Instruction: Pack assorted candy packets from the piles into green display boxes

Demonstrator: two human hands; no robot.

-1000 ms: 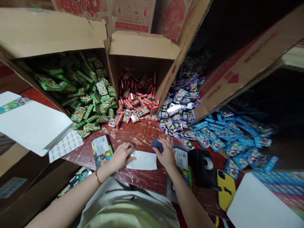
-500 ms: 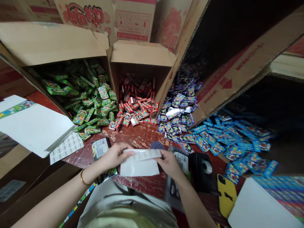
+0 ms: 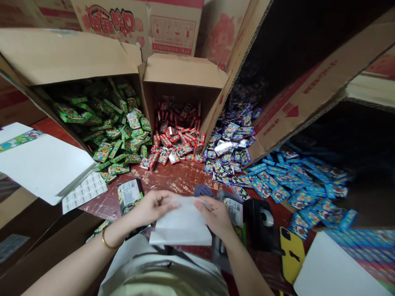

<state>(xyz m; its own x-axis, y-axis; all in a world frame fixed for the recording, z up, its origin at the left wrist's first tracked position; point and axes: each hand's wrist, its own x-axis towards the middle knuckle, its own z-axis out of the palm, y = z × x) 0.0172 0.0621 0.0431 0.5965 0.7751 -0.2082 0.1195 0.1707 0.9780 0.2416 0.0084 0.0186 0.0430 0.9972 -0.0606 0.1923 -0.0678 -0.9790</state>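
Close to my body, my left hand (image 3: 157, 209) and my right hand (image 3: 216, 216) grip a folded white card (image 3: 182, 228) by its two upper sides. Bent fingers press on its top part, which is smeared by motion. What lies under or inside the fold is hidden. Left of my left hand lies a dark printed pack (image 3: 128, 195) with a pale label. Beyond my right hand a similar pack (image 3: 233, 211) rests beside a black tape dispenser (image 3: 257, 224).
Open cartons spill green packets (image 3: 119, 135), red packets (image 3: 175, 142), purple packets (image 3: 230, 152) and blue packets (image 3: 290, 176) onto the red table (image 3: 173, 174). White card sheets (image 3: 46, 164) and a sticker sheet (image 3: 84, 191) lie left; a yellow phone (image 3: 291, 255) lies right.
The white card has tilted, come nearer my body and shows more of its face. The narrow marked strip along its top no longer shows. My right fingers have moved inward over it.
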